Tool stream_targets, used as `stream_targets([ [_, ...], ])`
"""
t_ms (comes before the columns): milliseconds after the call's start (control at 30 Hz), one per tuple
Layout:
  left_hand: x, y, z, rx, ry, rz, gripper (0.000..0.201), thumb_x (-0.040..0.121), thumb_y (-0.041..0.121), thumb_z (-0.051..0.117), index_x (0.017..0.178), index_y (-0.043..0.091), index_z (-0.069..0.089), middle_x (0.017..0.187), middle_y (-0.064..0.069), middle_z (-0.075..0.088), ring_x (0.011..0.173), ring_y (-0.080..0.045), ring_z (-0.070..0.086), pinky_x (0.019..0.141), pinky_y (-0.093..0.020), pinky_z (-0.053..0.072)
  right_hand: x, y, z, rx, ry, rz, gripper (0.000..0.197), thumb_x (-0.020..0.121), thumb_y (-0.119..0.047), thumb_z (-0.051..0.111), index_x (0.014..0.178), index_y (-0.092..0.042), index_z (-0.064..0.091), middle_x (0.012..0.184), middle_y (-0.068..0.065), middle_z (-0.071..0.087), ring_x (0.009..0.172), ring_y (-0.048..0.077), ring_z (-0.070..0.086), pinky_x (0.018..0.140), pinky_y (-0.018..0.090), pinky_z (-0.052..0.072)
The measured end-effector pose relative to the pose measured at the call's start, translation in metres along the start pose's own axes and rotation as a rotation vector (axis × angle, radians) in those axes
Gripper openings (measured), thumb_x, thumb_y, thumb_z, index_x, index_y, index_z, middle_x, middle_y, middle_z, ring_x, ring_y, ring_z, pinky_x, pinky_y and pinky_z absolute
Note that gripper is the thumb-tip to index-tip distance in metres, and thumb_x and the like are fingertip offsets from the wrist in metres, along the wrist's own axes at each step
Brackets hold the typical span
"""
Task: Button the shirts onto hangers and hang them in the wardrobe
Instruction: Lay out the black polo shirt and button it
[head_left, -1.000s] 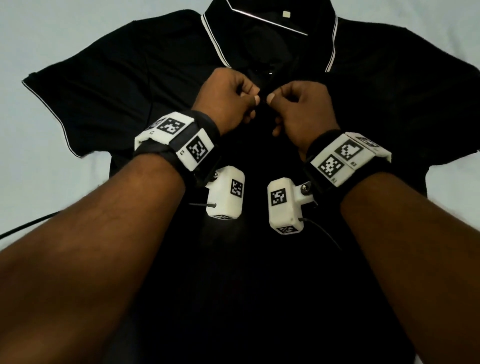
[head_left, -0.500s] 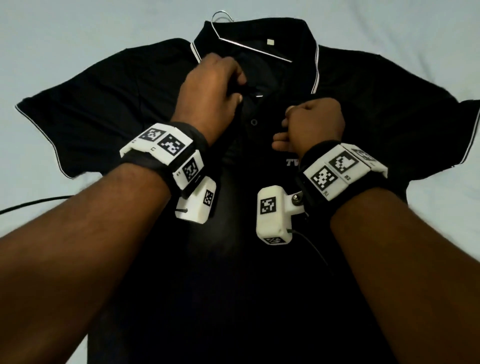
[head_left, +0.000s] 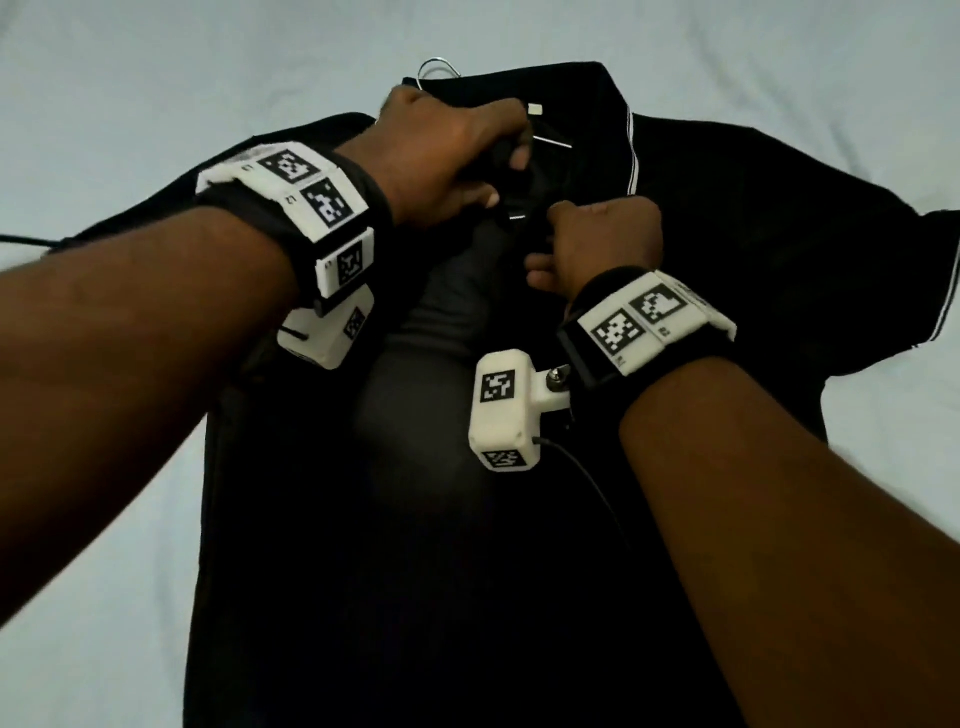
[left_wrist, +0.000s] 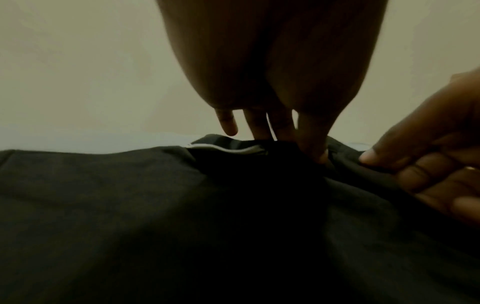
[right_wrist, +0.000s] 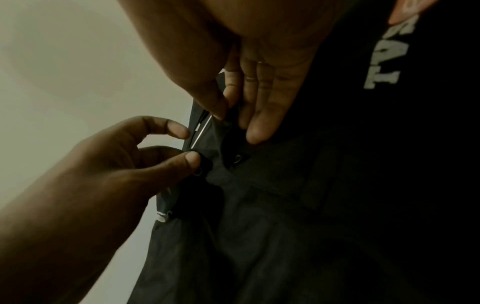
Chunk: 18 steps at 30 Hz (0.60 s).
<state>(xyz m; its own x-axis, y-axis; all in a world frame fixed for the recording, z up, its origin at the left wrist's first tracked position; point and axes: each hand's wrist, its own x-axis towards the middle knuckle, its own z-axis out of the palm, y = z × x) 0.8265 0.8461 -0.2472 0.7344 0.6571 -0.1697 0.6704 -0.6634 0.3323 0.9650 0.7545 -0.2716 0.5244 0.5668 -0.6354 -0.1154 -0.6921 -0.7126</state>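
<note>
A black polo shirt (head_left: 727, 218) with white collar piping lies face up on a pale sheet, over a hanger whose metal hook (head_left: 439, 67) sticks out above the collar. My left hand (head_left: 506, 176) grips the left side of the open placket just under the collar; the right wrist view shows its thumb (right_wrist: 192, 160) pinching the fabric by a dark button (right_wrist: 197, 172). My right hand (head_left: 550, 228) pinches the opposite placket edge, thumb against fingers (right_wrist: 257, 127). In the left wrist view, my left fingers (left_wrist: 318, 152) press into the collar (left_wrist: 221, 148). The top of the placket stands open.
A pale sheet (head_left: 130, 78) surrounds the shirt on all sides. A thin black cable (head_left: 21, 240) runs off the left edge. White lettering (right_wrist: 384, 59) marks the shirt's chest. Both sleeves lie spread flat.
Both hands have left the lower part of the placket and moved up toward the collar, the left farther than the right. The hanger hook has come into view.
</note>
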Motion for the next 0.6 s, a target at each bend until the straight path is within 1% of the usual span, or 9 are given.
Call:
stream_targets([
  [67,0.001,-0.002,-0.008,-0.032,-0.053,0.084,0.020,0.091,0.025,0.067,0.108,0.030,0.060,0.090,0.013,0.065,0.080,-0.017,0.056,0.103,-0.049,0.037,-0.001,0.002,-0.005,0.182,-0.045,0.044,0.026,0.089,-0.005,0.062,0.064,-0.008,0.056,0.056,0.009,0.061,0.041,0.018,0.060,0.044,0.027,0.049],
  [133,0.001,-0.002,-0.019,-0.055,-0.116,0.172,0.011,0.088,0.028,0.068,0.099,0.030,0.072,0.086,0.014,0.068,0.078,-0.016,0.059,0.092,-0.044,0.046,-0.003,0.003,-0.008,0.302,-0.107,0.112,0.023,0.093,-0.003,0.063,0.071,-0.007,0.057,0.051,0.003,0.058,0.038,0.010,0.055,0.040,0.021,0.046],
  [167,0.003,-0.003,-0.023,-0.057,-0.151,0.197,0.012,0.088,0.028,0.071,0.098,0.029,0.076,0.089,0.010,0.072,0.078,-0.018,0.062,0.086,-0.039,0.047,-0.006,0.003,-0.010,0.361,-0.114,0.155,0.018,0.092,-0.006,0.067,0.076,-0.006,0.060,0.054,0.003,0.060,0.039,0.009,0.055,0.040,0.019,0.046],
  [233,0.005,-0.004,-0.029,-0.041,-0.227,0.184,0.020,0.085,0.019,0.079,0.105,0.025,0.079,0.094,0.004,0.074,0.078,-0.016,0.062,0.077,-0.027,0.039,-0.008,0.001,-0.012,0.433,-0.121,0.225,0.008,0.090,-0.012,0.072,0.091,-0.007,0.066,0.066,0.004,0.062,0.049,0.010,0.057,0.044,0.019,0.048],
  [267,0.007,-0.005,-0.031,-0.022,-0.258,0.161,0.027,0.083,0.014,0.080,0.108,0.024,0.078,0.092,0.004,0.072,0.078,-0.014,0.059,0.076,-0.024,0.037,-0.009,0.000,-0.012,0.451,-0.138,0.247,0.012,0.090,-0.015,0.072,0.099,-0.009,0.069,0.071,0.003,0.062,0.054,0.011,0.056,0.045,0.020,0.049],
  [333,0.009,-0.007,-0.033,-0.017,-0.274,0.122,0.033,0.082,0.009,0.079,0.111,0.026,0.077,0.091,0.005,0.070,0.079,-0.016,0.059,0.078,-0.025,0.038,-0.011,-0.001,-0.014,0.503,-0.155,0.286,0.022,0.091,-0.019,0.071,0.111,-0.009,0.070,0.073,0.002,0.061,0.057,0.012,0.055,0.047,0.020,0.049],
  [400,0.009,-0.006,-0.035,-0.071,-0.263,0.080,0.032,0.082,0.009,0.079,0.109,0.027,0.076,0.094,0.004,0.072,0.083,-0.017,0.064,0.081,-0.028,0.043,-0.014,-0.004,-0.016,0.553,-0.155,0.284,0.020,0.091,-0.017,0.070,0.109,-0.008,0.070,0.073,0.003,0.061,0.057,0.013,0.056,0.049,0.021,0.050],
  [500,0.010,-0.007,-0.036,-0.140,-0.233,0.028,0.028,0.083,0.013,0.080,0.107,0.027,0.075,0.092,0.006,0.071,0.088,-0.017,0.067,0.089,-0.034,0.049,-0.017,-0.007,-0.013,0.506,-0.155,0.181,0.007,0.090,-0.013,0.067,0.097,-0.009,0.067,0.075,0.006,0.061,0.055,0.014,0.055,0.050,0.023,0.050],
  [600,0.013,-0.009,-0.033,-0.142,-0.216,0.007,0.024,0.086,0.014,0.076,0.107,0.026,0.071,0.090,0.009,0.067,0.086,-0.016,0.065,0.086,-0.032,0.046,-0.018,-0.007,-0.005,0.384,-0.190,0.079,0.007,0.090,-0.013,0.068,0.096,-0.009,0.066,0.075,0.005,0.061,0.053,0.012,0.055,0.048,0.023,0.048],
])
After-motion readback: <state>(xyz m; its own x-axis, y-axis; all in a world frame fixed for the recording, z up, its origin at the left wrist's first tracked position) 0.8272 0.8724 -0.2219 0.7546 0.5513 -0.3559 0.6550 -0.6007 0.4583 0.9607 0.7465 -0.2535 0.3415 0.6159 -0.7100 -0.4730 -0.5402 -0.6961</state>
